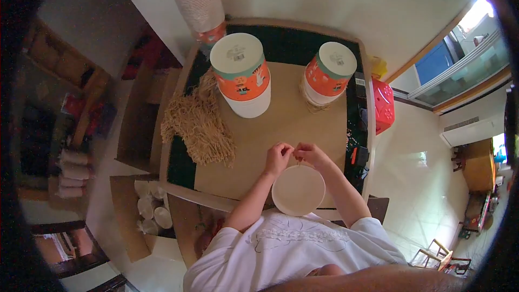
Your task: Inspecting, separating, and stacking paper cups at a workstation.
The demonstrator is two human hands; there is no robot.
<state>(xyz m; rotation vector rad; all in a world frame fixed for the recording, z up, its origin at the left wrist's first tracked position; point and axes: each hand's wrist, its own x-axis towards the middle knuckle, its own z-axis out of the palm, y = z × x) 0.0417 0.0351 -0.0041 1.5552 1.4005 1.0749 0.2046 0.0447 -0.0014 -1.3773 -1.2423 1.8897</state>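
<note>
My left hand [279,158] and my right hand [310,154] meet fingertip to fingertip above the far rim of a round white tub [298,190], which stands against my shirt at the table's near edge. Both are pinched closed. A thin brownish bit shows below the fingertips, too small to make out. To the left lies a loose heap of tan cords [197,124]. Behind it stands a tall stack of upturned paper buckets [242,78], white with an orange and green printed band. A shorter stack of the same buckets [330,73] stands at the far right, tan cord around its foot.
A leaning column of nested white cups [197,0] rises at the table's far left corner. Small black and orange items [357,157] lie along the right edge. On the floor at left, an open carton [130,221] holds white tubs. A red plastic stool [383,105] stands right of the table.
</note>
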